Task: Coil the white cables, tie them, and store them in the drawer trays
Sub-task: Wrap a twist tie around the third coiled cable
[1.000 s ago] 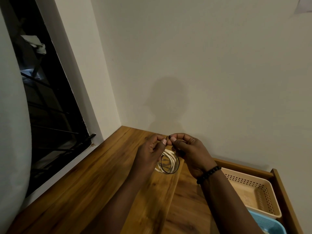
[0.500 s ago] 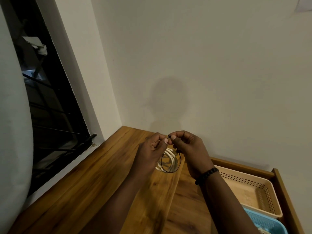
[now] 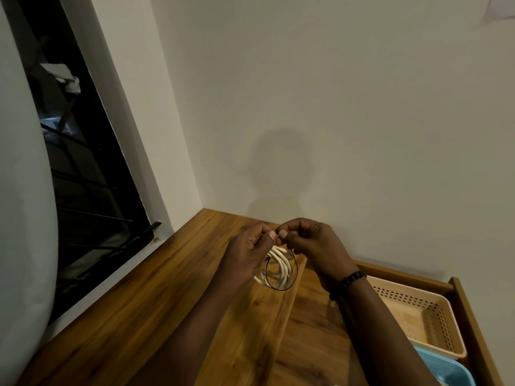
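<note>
Little has shifted since the earlier frames: both hands have lifted only slightly and stay pressed thumb to thumb above the desk [image 3: 156,310]. The left hand [image 3: 250,254] and the right hand [image 3: 312,246] each have their fingers pinched together on the top of a thin black tie [image 3: 296,270], whose loop hangs down around a coiled white cable [image 3: 281,264]. The coil dangles between the two hands, just above the wooden surface (whether it touches cannot be told). To the right, in an open drawer [image 3: 473,324], sit a beige perforated tray [image 3: 429,310] and, nearer the camera, a blue tray [image 3: 446,369].
</note>
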